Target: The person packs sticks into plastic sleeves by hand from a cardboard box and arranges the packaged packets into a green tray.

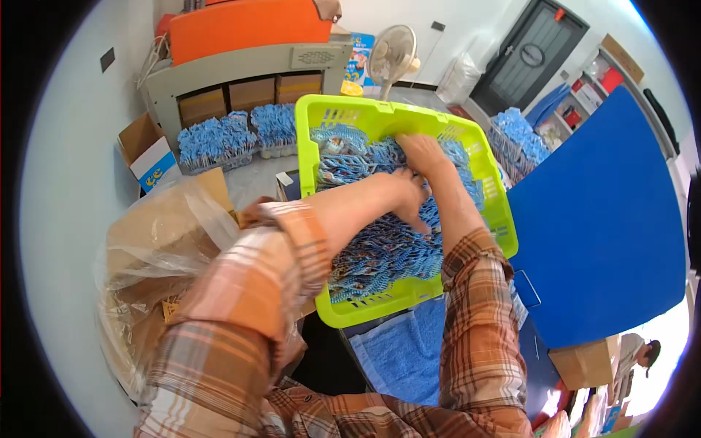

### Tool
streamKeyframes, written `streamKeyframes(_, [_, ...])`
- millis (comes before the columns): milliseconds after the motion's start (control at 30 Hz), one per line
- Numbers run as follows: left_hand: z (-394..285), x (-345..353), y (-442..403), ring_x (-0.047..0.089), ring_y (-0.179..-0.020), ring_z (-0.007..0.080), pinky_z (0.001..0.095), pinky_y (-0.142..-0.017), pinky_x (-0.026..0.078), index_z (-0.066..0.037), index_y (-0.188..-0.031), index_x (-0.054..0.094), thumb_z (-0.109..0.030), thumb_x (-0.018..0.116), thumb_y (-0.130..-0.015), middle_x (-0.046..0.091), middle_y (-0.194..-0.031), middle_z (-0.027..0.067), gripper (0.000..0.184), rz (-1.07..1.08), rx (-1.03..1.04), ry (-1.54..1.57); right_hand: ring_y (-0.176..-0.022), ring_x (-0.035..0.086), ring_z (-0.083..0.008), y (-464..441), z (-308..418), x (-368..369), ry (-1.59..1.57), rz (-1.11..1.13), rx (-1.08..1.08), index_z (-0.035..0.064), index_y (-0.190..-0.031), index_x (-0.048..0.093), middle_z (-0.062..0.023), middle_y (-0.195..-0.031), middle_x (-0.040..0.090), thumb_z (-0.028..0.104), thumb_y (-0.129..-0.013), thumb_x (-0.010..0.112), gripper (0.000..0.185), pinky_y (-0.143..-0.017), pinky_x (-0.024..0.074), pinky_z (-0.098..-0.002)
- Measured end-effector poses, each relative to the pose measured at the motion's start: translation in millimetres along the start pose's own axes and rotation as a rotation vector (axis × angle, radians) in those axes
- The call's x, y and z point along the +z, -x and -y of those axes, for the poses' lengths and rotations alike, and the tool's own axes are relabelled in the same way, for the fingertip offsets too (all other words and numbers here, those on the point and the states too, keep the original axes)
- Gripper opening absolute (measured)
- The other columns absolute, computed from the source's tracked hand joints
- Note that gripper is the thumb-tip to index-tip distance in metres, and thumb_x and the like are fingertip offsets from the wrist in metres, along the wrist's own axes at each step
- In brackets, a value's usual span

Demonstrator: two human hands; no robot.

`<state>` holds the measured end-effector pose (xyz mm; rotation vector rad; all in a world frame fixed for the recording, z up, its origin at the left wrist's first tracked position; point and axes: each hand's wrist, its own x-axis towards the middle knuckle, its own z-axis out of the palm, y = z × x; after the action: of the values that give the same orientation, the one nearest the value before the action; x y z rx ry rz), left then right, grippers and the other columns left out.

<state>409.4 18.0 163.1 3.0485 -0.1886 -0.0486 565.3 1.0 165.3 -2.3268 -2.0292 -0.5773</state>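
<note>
A lime-green plastic basket [339,315] holds many blue patterned packets [380,255] packed in rows. Over its middle is my left hand [410,197], blurred, with its fingers spread apart above the packets. Beyond it, my right hand [422,152] reaches down among the packets near the far side of the basket. The right fingertips are hidden, so what they touch cannot be made out. Below the basket lies a blue towel [409,350].
An open carton with clear plastic [146,255] stands at the left. Blue packet bundles [215,142] sit by an orange-topped machine [248,33]. A fan [393,55] stands behind the basket. At the right are a large blue panel [606,226] and a distant person [631,358].
</note>
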Motion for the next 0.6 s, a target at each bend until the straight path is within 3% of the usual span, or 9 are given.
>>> streamKeyframes(33, [-3.3, -6.9, 22.0, 0.025, -0.136, 0.0460, 0.0465, -0.114, 0.021, -0.005, -0.141, 0.040, -0.064, 0.060, -0.079, 0.027, -0.148, 0.0284, 0.088, -0.029, 0.084, 0.067, -0.100, 0.062, -0.0367, 11.1, 2.8, -3.4, -0.075, -0.055, 0.051, 0.0038, -0.112, 0.063, -0.0211, -0.110, 0.063, 0.003, -0.066, 0.067, 0.046, -0.082, 0.0508, -0.0426])
streamKeyframes(100, [-6.9, -19.6, 71.0, 0.027, -0.136, 0.0440, 0.0470, -0.113, 0.024, -0.006, -0.138, 0.044, -0.052, 0.065, -0.081, 0.031, -0.146, 0.0275, 0.076, -0.178, 0.218, 0.174, -0.103, 0.061, -0.0357, 36.5, 1.0, -14.6, -0.133, -0.308, 0.114, 0.0047, -0.114, 0.062, -0.0197, -0.112, 0.063, 0.005, -0.071, 0.066, 0.043, -0.086, 0.0496, -0.0422])
streamKeyframes(167, [-1.7, -30.8, 139.0, 0.041, -0.129, 0.0396, 0.0455, -0.106, 0.035, -0.006, -0.128, 0.055, -0.032, 0.073, -0.080, 0.044, -0.138, 0.0232, 0.058, -0.538, 0.377, 0.320, -0.104, 0.061, -0.0348, 71.0, 4.4, -28.7, -0.193, -0.431, 0.140, 0.0049, -0.116, 0.061, -0.0188, -0.114, 0.063, 0.008, -0.075, 0.067, 0.042, -0.089, 0.0486, -0.0415])
streamKeyframes(233, [-8.1, -56.0, 213.9, 0.055, -0.114, 0.0334, 0.0403, -0.095, 0.045, -0.004, -0.117, 0.063, -0.015, 0.079, -0.073, 0.058, -0.124, 0.0164, 0.048, -0.597, 0.252, 0.506, -0.103, 0.061, -0.0339, 102.8, 16.5, -65.1, -0.238, -0.451, 0.123, 0.0042, -0.117, 0.061, -0.0186, -0.115, 0.062, 0.010, -0.076, 0.069, 0.043, -0.091, 0.0478, -0.0405])
streamKeyframes(367, [-25.7, -101.7, 312.0, 0.061, -0.089, 0.0229, 0.0318, -0.079, 0.048, -0.003, -0.114, 0.065, -0.017, 0.085, -0.065, 0.065, -0.099, 0.0089, 0.055, -0.698, 0.203, 0.355, -0.085, 0.065, -0.0306, 153.6, 104.7, -120.6, -0.575, -0.365, 0.256, -0.0005, -0.098, 0.067, -0.0150, -0.097, 0.068, 0.008, -0.081, 0.067, 0.019, -0.075, 0.0516, -0.0367])
streamKeyframes(433, [-54.6, -110.7, 341.1, 0.060, -0.084, 0.0177, 0.0300, -0.075, 0.047, -0.001, -0.112, 0.066, -0.022, 0.086, -0.062, 0.064, -0.093, 0.0065, 0.057, -0.878, 0.182, 0.583, -0.075, 0.065, -0.0273, 168.6, 184.6, -147.6, -0.560, -0.458, 0.133, 0.0005, -0.087, 0.068, -0.0126, -0.083, 0.068, 0.004, -0.079, 0.067, 0.009, -0.067, 0.0517, -0.0341])
streamKeyframes(500, [-63.8, -110.4, 366.2, 0.060, -0.084, 0.0177, 0.0299, -0.075, 0.047, -0.001, -0.112, 0.066, -0.023, 0.086, -0.062, 0.065, -0.092, 0.0066, 0.058, -0.961, 0.199, 0.580, -0.070, 0.063, -0.0254, 185.4, 249.2, -145.1, -0.426, -0.415, -0.221, 0.0025, -0.081, 0.068, -0.0102, -0.077, 0.066, 0.001, -0.074, 0.069, 0.008, -0.062, 0.0506, -0.0326])
streamKeyframes(533, [-65.8, -107.9, 375.8, 0.060, -0.083, 0.0177, 0.0299, -0.075, 0.047, -0.001, -0.112, 0.066, -0.023, 0.086, -0.062, 0.065, -0.092, 0.0067, 0.058, -0.990, 0.207, 0.578, -0.067, 0.062, -0.0249, 184.3, 293.3, -138.1, -0.684, -0.455, -0.297, 0.0050, -0.082, 0.068, -0.0085, -0.077, 0.065, 0.000, -0.069, 0.070, 0.014, -0.057, 0.0491, -0.0320])
streamKeyframes(600, [-69.4, -103.8, 387.7, 0.061, -0.083, 0.0177, 0.0298, -0.074, 0.048, 0.000, -0.112, 0.065, -0.023, 0.086, -0.062, 0.065, -0.091, 0.0068, 0.059, -1.040, 0.253, 0.563, -0.067, 0.062, -0.0254, 178.6, 347.4, -134.9, -0.663, -0.322, -0.509, 0.0052, -0.084, 0.067, -0.0088, -0.078, 0.065, 0.001, -0.068, 0.071, 0.017, -0.056, 0.0494, -0.0338])
